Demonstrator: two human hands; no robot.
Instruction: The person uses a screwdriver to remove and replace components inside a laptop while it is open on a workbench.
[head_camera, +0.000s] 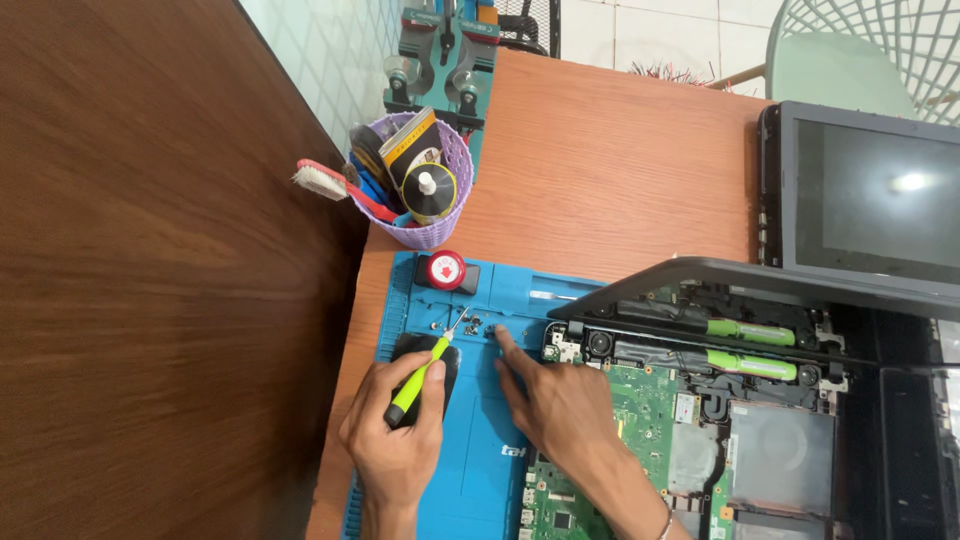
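picking at small screws on the blue mat

holding a screwdriver (425, 372) with a green and yellow handle, our left hand (395, 430) has its fingers curled shut around the grip. the thin shaft slants up and to the right, and its tip sits near a little cluster of screws (472, 326) lying in a shallow tray section of the blue mat (480, 460). under the handle lies a dark oval pad (447, 378), partly covered by our knuckles.

our right hand (560, 410) rests palm down on the mat, its forefinger (508, 345) stretched out with the tip just beside the screws, on their right. the other fingers lie folded loosely together and grip nothing. the screws lie between the screwdriver tip and that fingertip.

to the right, an opened laptop (700, 420) shows its green board, touching the mat's edge. behind the mat stand a purple basket (450, 215) of tools and a red round knob (446, 270).
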